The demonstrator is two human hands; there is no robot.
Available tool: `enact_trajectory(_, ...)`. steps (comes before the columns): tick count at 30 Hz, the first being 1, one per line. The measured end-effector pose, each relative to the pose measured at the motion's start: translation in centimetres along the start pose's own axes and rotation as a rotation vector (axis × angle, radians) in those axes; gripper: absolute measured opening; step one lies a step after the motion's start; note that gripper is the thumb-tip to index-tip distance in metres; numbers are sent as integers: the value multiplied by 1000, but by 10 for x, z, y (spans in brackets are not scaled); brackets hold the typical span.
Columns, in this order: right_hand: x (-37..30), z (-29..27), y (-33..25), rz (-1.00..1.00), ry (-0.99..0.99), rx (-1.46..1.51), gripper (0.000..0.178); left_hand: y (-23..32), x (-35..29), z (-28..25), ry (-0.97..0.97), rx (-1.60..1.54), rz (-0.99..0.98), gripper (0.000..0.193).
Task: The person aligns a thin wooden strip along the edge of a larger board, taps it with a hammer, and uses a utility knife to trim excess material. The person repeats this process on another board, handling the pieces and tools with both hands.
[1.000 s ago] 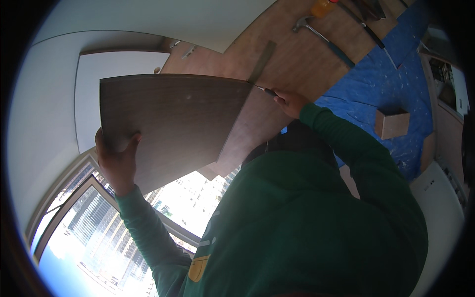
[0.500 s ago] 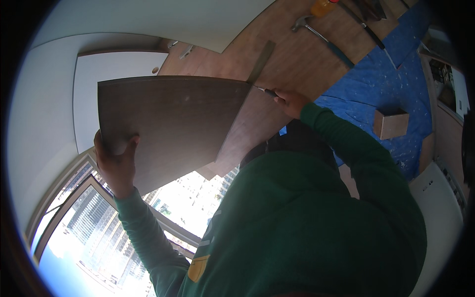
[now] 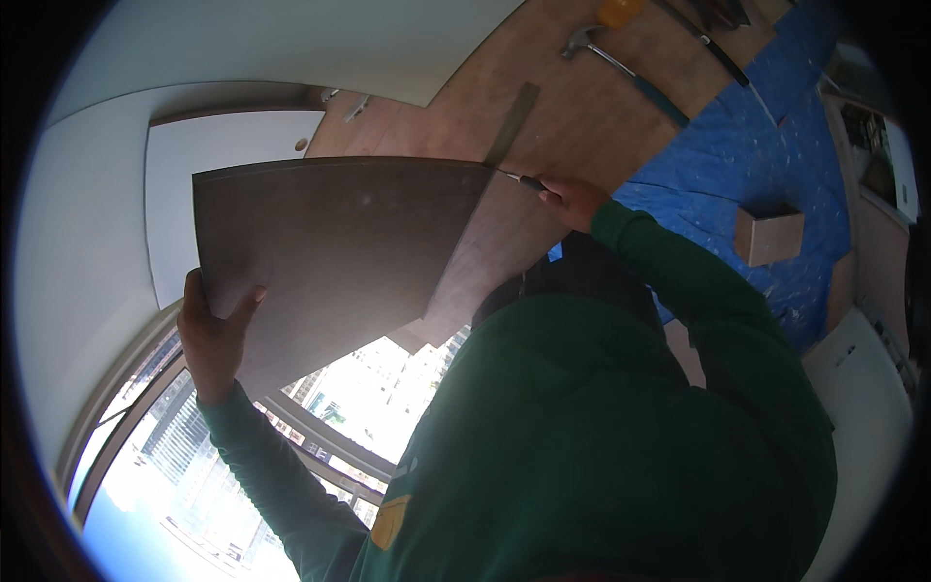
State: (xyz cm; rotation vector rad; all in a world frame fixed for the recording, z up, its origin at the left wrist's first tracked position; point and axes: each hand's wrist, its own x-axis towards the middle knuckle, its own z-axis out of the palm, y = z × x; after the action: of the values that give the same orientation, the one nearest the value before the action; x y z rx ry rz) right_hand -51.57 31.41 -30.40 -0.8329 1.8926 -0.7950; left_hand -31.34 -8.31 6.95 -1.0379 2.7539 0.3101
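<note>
A dark brown board [image 3: 330,252] is tilted up in front of me, its top edge running from the left to the middle. My left hand [image 3: 215,335] grips its left edge, thumb on the broad face and fingers behind, where they are hidden. At the board's right corner, my right hand [image 3: 574,202] is closed round a slim dark-handled tool [image 3: 529,181] with a thin metal tip. That tip meets the corner; whether it is a screwdriver or a blade I cannot tell. A narrow greenish-brown strip [image 3: 512,124] lies just beyond the corner.
A claw hammer [image 3: 630,78] and a long dark-handled tool [image 3: 716,50] lie on the wooden surface [image 3: 572,126] at the far right. Blue sheeting [image 3: 718,179] carries a small box [image 3: 769,236]. Windows [image 3: 175,436] are at lower left, a pale panel [image 3: 291,44] overhead.
My left hand has shifted a little down and left along with the board's left end. The right hand and its tool stay nearly in place at the corner.
</note>
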Motion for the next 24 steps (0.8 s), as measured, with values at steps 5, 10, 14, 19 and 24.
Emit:
enact_trajectory(5,4,11,15,34,0,65,46,-62,38,-20,-289,-483,103,49)
enact_trajectory(10,1,-1,4,27,-18,-13,47,-66,48,11,-110,-623,270,76)
enact_trajectory(14,0,11,16,43,-13,43,47,-36,51,8,-224,-754,296,105)
enact_trajectory(19,-6,8,5,52,-19,68,46,-52,59,9,-315,-684,391,120)
enact_trajectory(24,-7,16,13,70,-6,30,46,-53,94,13,-388,-885,463,137)
